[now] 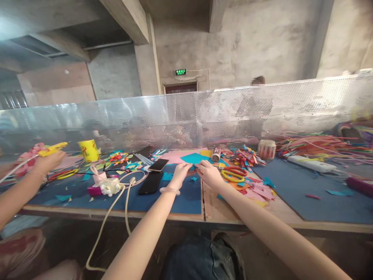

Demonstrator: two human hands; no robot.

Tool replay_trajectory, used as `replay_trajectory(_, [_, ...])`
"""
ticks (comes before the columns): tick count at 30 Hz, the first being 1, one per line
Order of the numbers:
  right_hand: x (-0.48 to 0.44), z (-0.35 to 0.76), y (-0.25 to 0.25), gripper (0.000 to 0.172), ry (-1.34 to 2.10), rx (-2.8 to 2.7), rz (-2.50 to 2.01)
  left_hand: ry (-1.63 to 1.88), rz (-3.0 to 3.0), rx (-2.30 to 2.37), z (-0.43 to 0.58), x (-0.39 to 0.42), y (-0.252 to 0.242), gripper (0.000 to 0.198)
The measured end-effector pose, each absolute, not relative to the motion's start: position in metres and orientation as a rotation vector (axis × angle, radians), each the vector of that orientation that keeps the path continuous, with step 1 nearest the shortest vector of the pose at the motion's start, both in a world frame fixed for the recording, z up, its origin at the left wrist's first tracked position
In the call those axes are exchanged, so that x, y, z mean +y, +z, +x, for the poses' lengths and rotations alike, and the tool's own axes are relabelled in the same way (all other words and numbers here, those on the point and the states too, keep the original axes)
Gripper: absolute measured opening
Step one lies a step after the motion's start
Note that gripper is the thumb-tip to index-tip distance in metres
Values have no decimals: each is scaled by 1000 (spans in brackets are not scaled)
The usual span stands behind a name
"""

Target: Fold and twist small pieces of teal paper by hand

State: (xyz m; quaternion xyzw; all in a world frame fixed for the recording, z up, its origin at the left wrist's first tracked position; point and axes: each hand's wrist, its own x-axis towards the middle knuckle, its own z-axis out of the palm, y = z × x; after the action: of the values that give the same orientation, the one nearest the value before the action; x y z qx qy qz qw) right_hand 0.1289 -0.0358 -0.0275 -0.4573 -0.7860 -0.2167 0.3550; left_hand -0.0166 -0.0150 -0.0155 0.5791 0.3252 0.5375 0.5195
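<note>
The teal paper (192, 157) lies just beyond the left hand (181, 172) and right hand (208, 174), both equally close and pinching its near edge.

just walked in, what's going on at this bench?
The person's left hand and right hand meet on the near edge of a teal paper sheet that lies on the table among paper scraps. Just right of the right hand lie yellow scissors; left of the left hand lies a black phone. At far left, a co-worker's hand holds a yellow glue gun.
</note>
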Motion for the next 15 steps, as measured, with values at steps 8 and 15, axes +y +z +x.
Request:
replay_trajectory(8, [-35, 130, -28, 30, -477, -2048, -1103, 1306, 1378, 728, -18, -13, -18, 15])
replay_trajectory(15, [-33, 132, -29, 29, -489, -2054, -1069, 1304, 1344, 718, -17, -12, -18, 15])
